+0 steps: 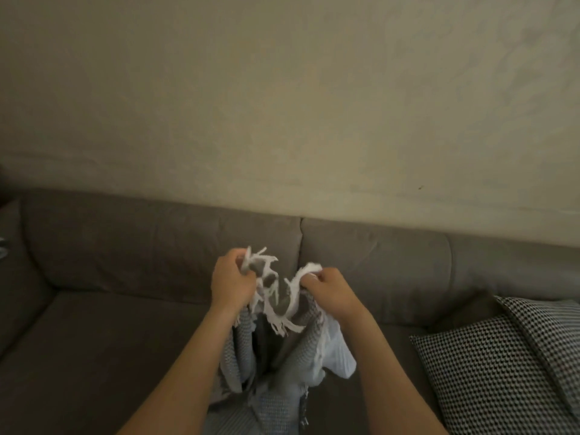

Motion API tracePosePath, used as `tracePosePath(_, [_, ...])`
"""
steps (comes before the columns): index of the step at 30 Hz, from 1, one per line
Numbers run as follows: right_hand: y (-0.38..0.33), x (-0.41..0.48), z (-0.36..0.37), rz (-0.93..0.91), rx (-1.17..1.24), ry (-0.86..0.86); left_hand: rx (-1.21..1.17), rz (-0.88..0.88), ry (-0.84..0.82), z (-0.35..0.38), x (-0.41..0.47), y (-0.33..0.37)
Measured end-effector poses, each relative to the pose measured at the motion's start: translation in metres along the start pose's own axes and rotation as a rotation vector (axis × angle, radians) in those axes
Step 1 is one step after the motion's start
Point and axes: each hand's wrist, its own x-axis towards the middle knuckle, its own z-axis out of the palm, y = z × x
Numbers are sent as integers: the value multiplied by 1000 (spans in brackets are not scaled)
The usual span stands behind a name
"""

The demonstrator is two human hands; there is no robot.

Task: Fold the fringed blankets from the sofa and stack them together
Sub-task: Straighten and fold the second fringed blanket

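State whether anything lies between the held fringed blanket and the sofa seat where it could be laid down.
Nothing visible does. The left grip and right grip both pinch the fringed edge of the blanket, which hangs down over the sofa seat. The checked cushion lies off to the right, apart from it.

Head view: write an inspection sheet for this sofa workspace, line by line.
Surface: brown sofa, its seat below the hands.
Job's things: grey and white fringed blanket, held up bunched with the white fringe uppermost; no folded stack in view.
Clutter: black-and-white patterned cushions on the seat at right.
Grippers: left hand and right hand each grip the fringed edge, close together.
Cables: nothing seen.
Surroundings: plain beige wall behind the sofa; dim light.
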Motion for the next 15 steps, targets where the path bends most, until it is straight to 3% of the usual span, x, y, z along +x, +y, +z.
tracePosePath(4, [-11, 1, 3, -55, 21, 77, -73, 189, -545, 3, -13, 0])
tracePosePath(6, [-8, 3, 5, -36, -18, 133, -80, 215, -685, 7, -20, 7])
tracePosePath(8, [-5, 3, 7, -27, -75, 127, -66, 233, -681, 12, -22, 8])
tracePosePath(15, [0, 5, 3, -57, -288, -99, 169, 269, -385, 15, -13, 2])
